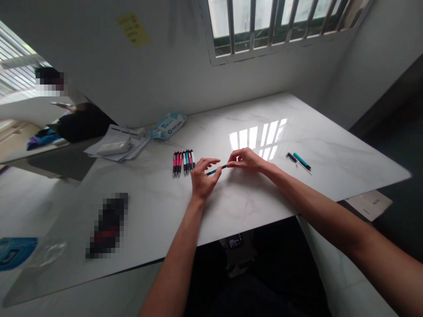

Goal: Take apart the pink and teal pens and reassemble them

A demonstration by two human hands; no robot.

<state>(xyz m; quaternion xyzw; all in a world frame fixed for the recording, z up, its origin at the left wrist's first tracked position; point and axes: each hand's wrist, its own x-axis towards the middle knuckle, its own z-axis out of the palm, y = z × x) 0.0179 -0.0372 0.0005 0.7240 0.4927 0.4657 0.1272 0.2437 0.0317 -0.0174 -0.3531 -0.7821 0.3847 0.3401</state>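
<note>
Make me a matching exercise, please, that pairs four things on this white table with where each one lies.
Things:
1. Row of pens
2. Teal pen part
3. Wipes pack
4. Pen being handled

Places:
A. Far side of the table, by the wall, next to a pile of papers
B. Between the left hand and the right hand
C. Just left of the left hand, lying side by side
D. Alone, off to the right of the right hand

Pairs: 1-C, 2-D, 3-A, 4-B
</note>
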